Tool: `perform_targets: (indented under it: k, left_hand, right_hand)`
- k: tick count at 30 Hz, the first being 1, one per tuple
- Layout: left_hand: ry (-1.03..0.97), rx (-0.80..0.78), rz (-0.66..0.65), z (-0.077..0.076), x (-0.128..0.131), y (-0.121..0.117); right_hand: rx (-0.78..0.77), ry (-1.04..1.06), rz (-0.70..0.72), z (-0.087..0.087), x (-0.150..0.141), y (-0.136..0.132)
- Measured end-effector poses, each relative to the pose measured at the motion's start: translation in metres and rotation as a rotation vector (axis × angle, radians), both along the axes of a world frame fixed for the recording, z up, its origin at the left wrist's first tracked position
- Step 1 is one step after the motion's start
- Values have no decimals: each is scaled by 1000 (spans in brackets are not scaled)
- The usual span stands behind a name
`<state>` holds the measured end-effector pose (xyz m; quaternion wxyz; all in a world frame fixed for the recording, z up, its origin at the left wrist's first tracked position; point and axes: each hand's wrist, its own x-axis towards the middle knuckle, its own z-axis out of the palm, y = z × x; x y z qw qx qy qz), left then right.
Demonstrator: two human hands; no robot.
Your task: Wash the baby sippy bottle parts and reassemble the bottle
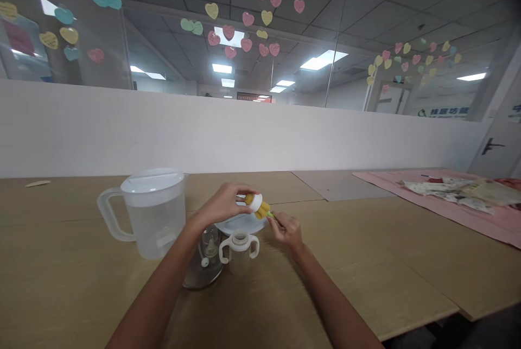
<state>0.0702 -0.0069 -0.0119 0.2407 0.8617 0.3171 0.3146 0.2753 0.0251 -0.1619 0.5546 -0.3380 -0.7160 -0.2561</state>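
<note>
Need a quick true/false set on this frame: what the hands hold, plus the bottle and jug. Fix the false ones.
1. The left hand holds a white ring; the right hand holds a thin handle. True.
2. Nothing passes through the white ring. False: a yellow sponge does.
3. The two-handled bottle stands upright. True.
4. The left hand grasps the two-handled bottle. False: neither hand touches it.
5. The jug stands left of the two-handled bottle. True.
6. The jug is uncovered. False: its lid is on.
</note>
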Motion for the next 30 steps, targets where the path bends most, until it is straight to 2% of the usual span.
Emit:
perform_targets:
  k: [3,7,12,15,18,21,25,30]
  left_hand:
    - [11,16,25,-5,3,2]
    - [107,45,100,-3,0,3]
    - [336,121,414,18,-25,-8]
    - [611,13,553,20,-39,-9]
    - [801,-208,553,10,-42,-2]
    - [845,-321,554,-6,-33,11]
    - [834,-416,620,-25,-25,25]
    - [763,-406,609,-41,-27,34]
  right_hand:
    - [21,8,-21,-1,3,0]
    - [-55,31,-54,0,2,0]
    - [-120,51,-141,-4,8,5]
    - [-154,92,-210,-9,17,10]
    - [-192,92,-235,-12,21,13]
    - [-205,77,-240,-14,21,13]
    - [-225,78,-261,-14,20,13]
    - [-230,62,-273,-15,21,13]
